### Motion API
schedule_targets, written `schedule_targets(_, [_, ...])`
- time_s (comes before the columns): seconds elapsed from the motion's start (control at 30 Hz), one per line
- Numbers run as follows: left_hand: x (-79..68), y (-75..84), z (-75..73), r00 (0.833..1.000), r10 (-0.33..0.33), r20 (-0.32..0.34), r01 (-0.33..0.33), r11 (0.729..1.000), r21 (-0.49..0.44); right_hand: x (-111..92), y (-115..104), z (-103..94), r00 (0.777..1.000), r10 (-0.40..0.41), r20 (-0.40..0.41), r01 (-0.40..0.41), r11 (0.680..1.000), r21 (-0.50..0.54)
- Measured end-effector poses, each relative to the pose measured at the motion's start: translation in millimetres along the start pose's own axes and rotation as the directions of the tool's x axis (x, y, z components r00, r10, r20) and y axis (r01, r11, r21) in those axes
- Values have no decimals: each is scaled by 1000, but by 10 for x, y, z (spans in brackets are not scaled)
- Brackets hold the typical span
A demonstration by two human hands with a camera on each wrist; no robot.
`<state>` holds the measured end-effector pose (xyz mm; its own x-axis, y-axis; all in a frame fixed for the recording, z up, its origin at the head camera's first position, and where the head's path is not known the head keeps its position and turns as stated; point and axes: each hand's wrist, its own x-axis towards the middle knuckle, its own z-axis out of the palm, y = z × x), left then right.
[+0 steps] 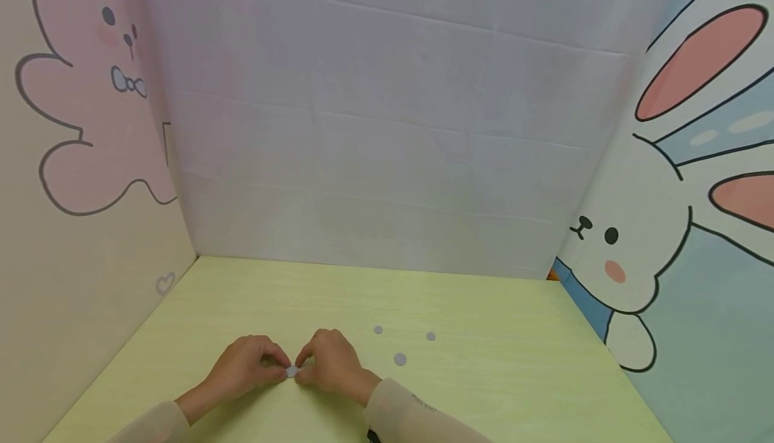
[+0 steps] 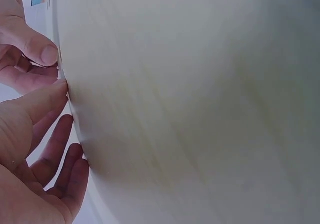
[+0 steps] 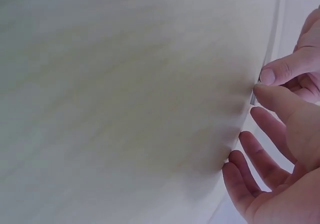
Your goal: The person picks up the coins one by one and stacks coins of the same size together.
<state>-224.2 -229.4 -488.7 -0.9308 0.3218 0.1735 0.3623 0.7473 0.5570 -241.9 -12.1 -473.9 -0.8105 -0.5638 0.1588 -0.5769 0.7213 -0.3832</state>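
Observation:
A small flat grey disc (image 1: 291,371) lies at the pale yellow-green tabletop, left of centre in the head view. My left hand (image 1: 244,364) pinches its left edge between thumb and fingers. From the other side my right hand (image 1: 332,361) pinches the right edge, so the two sets of fingertips almost meet. In the left wrist view, the left hand (image 2: 35,139) has its thumb tip against the surface and its other fingers resting on it. The right wrist view shows much the same of the right hand (image 3: 280,149); the disc is mostly hidden there.
To the right of my hands lie three more grey discs: a near one (image 1: 400,359), a far left one (image 1: 378,329) and a far right one (image 1: 431,336). A white sheet (image 1: 375,127) stands behind the table (image 1: 514,376), with cartoon-printed panels at both sides.

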Motion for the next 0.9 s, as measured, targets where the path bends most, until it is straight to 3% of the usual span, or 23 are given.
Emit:
schedule_targets(0.17, [2,19,1,1000,-21,4,21,1000,2,-17,89,-104,999,-29,38,26,998,62])
schedule_targets(0.4, [-2,19,5,1000,-21,-1,21,1000,20,-91,261,-273,1000,-19,16,17,991,136])
schedule_targets(0.9, [-26,41,0,1000,-31,-7,31,999,20,-543,721,-721,997,-43,-69,59,967,249])
